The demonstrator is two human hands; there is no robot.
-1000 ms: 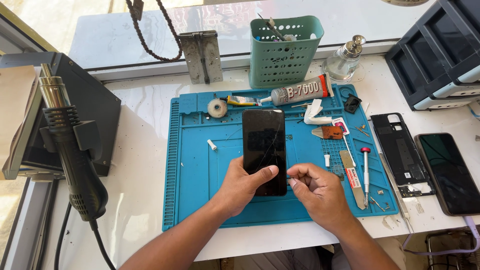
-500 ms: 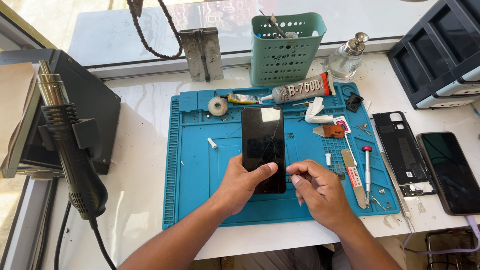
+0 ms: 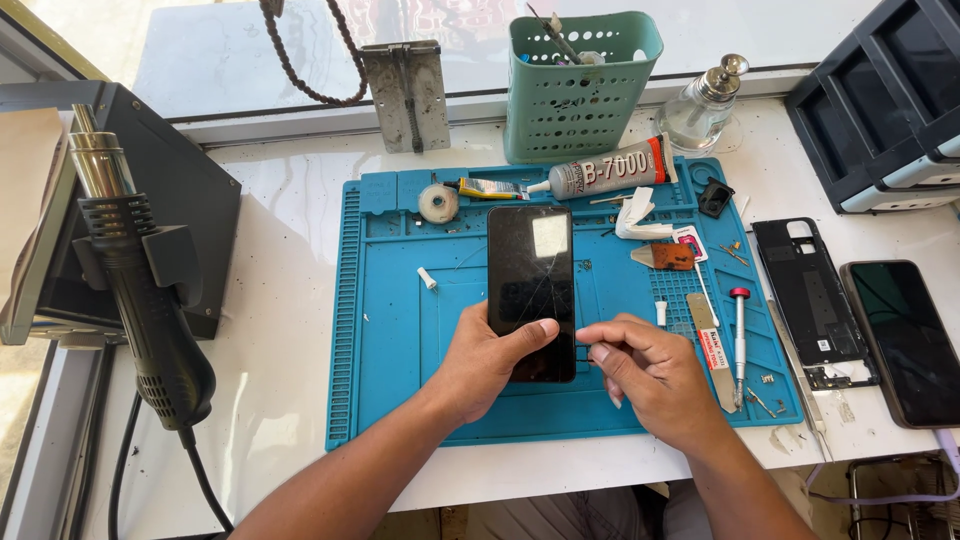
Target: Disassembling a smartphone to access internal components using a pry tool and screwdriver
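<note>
Smartphone (image 3: 531, 290) with cracked dark screen, centre of frame on blue repair mat (image 3: 400, 330), lower end hidden under thumb. Left hand (image 3: 488, 362) closed around its bottom edge. Right hand (image 3: 645, 375) pinched narrow beside right edge; anything held too small to discern. Phone barely shifted since earlier frames.

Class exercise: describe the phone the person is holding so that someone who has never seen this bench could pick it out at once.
Start at the blue work mat on the white table. In its middle lies a black phone, pinned at its lower end by the left hand. Unlike the intact dark phone off the mat's right edge, its glass is cracked.
</note>
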